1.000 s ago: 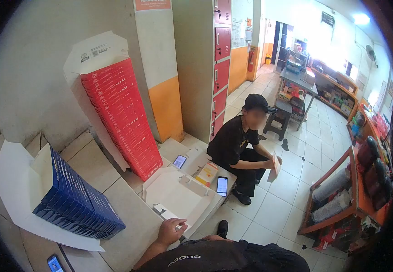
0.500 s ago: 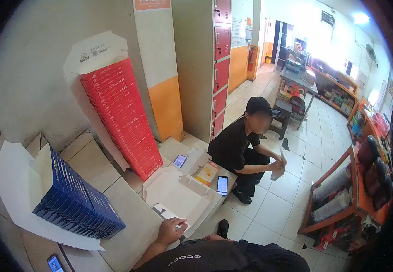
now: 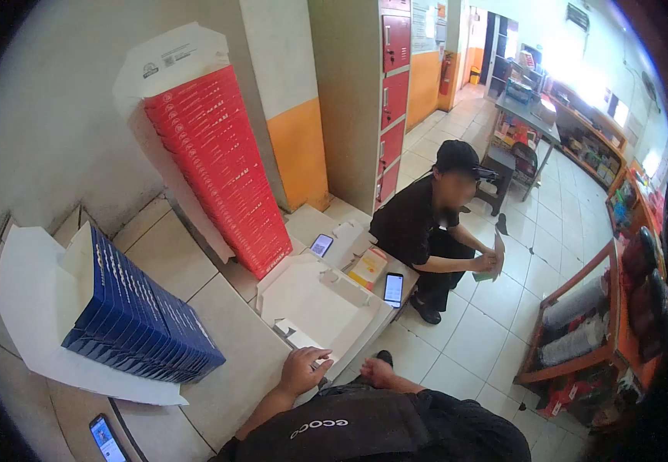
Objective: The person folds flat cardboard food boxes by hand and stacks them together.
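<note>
My left hand (image 3: pixel 304 371) rests by the near edge of a flat, unfolded white cardboard box (image 3: pixel 326 304), its fingers loosely bent and apart with nothing visible in them. Whether the fingertips touch the cardboard is hard to tell. My right hand (image 3: pixel 380 373) hovers in front of my body, past the ledge's edge, fingers loosely spread and nothing seen in it. Beyond the white box lie a yellow-and-white packet (image 3: pixel 368 268), a phone (image 3: pixel 393 289) with a lit screen and a second phone (image 3: pixel 321 245).
A tall stack of red folded boxes (image 3: pixel 218 169) leans in a white carton at the wall. Left of me is a stack of blue boxes (image 3: pixel 141 308) and another phone (image 3: pixel 107 439). A crouching person (image 3: pixel 426 223) holds a thin sheet (image 3: pixel 497 258). An orange shelf (image 3: pixel 572 316) stands right.
My right hand has come up into fuller view. The head view has shifted, so things sit slightly lower right or higher. The other person's sheet has turned, showing green.
</note>
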`<state>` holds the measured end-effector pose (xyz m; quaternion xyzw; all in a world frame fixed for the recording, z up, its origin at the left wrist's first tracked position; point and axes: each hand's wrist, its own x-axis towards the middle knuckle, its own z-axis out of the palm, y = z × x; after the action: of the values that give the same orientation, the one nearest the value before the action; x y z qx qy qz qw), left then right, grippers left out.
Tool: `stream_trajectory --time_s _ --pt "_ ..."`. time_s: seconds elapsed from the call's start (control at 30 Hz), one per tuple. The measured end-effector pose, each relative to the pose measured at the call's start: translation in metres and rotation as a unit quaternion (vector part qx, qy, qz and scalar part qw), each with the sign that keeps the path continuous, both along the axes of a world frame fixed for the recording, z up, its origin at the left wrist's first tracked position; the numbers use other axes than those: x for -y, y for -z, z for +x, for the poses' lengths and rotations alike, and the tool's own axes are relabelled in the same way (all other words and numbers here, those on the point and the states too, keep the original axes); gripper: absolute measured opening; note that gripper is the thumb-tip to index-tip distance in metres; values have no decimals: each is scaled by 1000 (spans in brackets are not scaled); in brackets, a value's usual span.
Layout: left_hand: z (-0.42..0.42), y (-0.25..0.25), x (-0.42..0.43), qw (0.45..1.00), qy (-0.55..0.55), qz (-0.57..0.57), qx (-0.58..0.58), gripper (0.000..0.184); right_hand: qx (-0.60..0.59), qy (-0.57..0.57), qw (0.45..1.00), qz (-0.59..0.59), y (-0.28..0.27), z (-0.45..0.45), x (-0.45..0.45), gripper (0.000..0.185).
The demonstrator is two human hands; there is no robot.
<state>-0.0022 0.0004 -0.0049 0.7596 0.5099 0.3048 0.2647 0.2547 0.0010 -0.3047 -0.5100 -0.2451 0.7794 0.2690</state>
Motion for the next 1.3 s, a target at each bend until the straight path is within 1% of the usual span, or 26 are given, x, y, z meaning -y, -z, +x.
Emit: stream_trajectory --time_s 0.03,0.1,0.2,0.3,0.33,0.4,0.47,0.5,0.53,0.57,0.6,0.7,0.77,0.8,0.87,0.9,0.93,0.97,1.0,1.03,1.1,1.17,1.2,1.23,1.27,1.3 --pt "0 -1 1 1000 -2 0 9 24 22 77 996 -45 -7 -2 -7 38" --pt "1 -5 0 1000 -6 0 29 25 72 228 962 -134 -57 -13 -36 44" --pt "0 -5 0 1000 -15 11 9 25 49 256 963 -62 -34 -8 -69 40" --pt "-2 -5 -1 999 -20 -22 38 27 91 225 964 -110 -28 -5 -94 41" --pt "-1 -4 -1 998 -29 -41 47 27 137 205 963 -109 -28 -5 -100 42" --pt "-4 -3 -1 994 -42 -81 60 27 223 164 955 -107 -47 -14 -104 43" --pt "-5 -4 -2 988 -64 -83 117 25 311 200 928 -37 -17 -22 -107 43" --pt "-4 -5 -2 983 -73 -82 145 25 353 218 910 -1 -11 -25 -107 43" --pt "-2 -5 -2 981 -86 -85 154 24 335 219 916 -26 -6 -23 -106 41" --pt "1 -4 -2 978 -98 -87 164 23 318 220 921 -50 -14 -20 -107 39" --pt "2 -5 -3 975 -111 -88 173 22 300 222 925 -73 -35 -18 -111 37" --pt "3 -6 0 981 -125 -69 132 22 247 216 934 -138 -94 -23 -131 33" --pt "2 0 2 978 -145 -70 130 22 206 255 936 -128 -114 -42 -142 31" --pt "2 2 5 977 -155 -71 130 21 186 274 935 -124 -118 -48 -142 30" --pt "7 -1 8 970 -201 -53 123 19 258 136 957 19 -45 -49 -149 28" --pt "9 -3 10 967 -222 -43 119 18 256 127 958 15 -13 -48 -154 28" --pt "9 -4 12 962 -251 -29 105 19 254 118 960 12 -33 -57 -157 28" --pt "8 -6 15 956 -278 -14 90 20 218 170 958 -69 -54 -68 -168 29" --pt "6 -7 18 949 -306 1 75 20 210 186 953 -118 -77 -72 -169 30" --pt "2 -6 24 924 -369 84 45 23 202 204 943 -166 -102 -77 -169 31" --pt "-13 3 39 840 -481 251 -16 30 240 173 935 -196 -114 -82 -177 34" --pt "-35 5 60 720 -627 290 -65 45 160 225 944 -181 -76 -79 -183 35" --pt "-41 -8 63 675 -682 283 -19 49 120 251 944 -177 -75 -82 -187 35" --pt "-45 -21 68 628 -729 270 26 54 165 219 946 -174 -73 -81 -190 37" --pt "-55 -24 74 611 -741 277 36 56 210 189 943 -173 -110 -80 -188 38" --pt "-65 -26 81 595 -751 283 47 57 257 158 938 -173 -130 -78 -186 39"
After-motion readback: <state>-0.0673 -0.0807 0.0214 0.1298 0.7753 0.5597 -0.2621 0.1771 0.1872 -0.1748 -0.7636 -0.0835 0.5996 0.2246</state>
